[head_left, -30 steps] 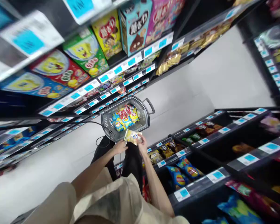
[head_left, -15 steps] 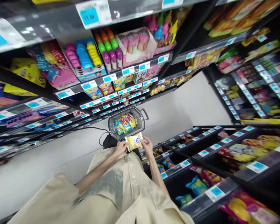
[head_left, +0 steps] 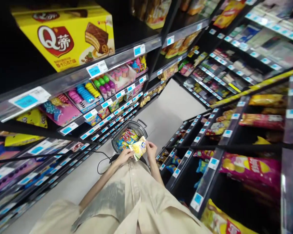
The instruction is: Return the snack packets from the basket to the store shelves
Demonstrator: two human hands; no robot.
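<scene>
A small white and yellow snack bag (head_left: 139, 148) with a blue mark is held in front of my body. My left hand (head_left: 124, 156) pinches its lower left edge. On the other side, my right hand (head_left: 151, 149) grips its right edge, fingers closed. Just beyond the bag, a grey shopping basket (head_left: 116, 145) stands on the floor. Several colourful snack bags (head_left: 128, 137), mostly blue, yellow and red, lie inside it; the held bag hides part of the basket's near end.
Shelves with price tags line both sides of the aisle. On the left are a yellow cake box (head_left: 75, 42) and candy toys (head_left: 84, 93); on the right, chip bags (head_left: 254, 167). Pale floor (head_left: 171, 100) runs between them. A thin black cable (head_left: 97, 165) hangs near the basket.
The view has shifted, bringing the yellow cake box and more of the right shelves into sight. The snack bag is now tilted, its right side higher, still in both hands.
</scene>
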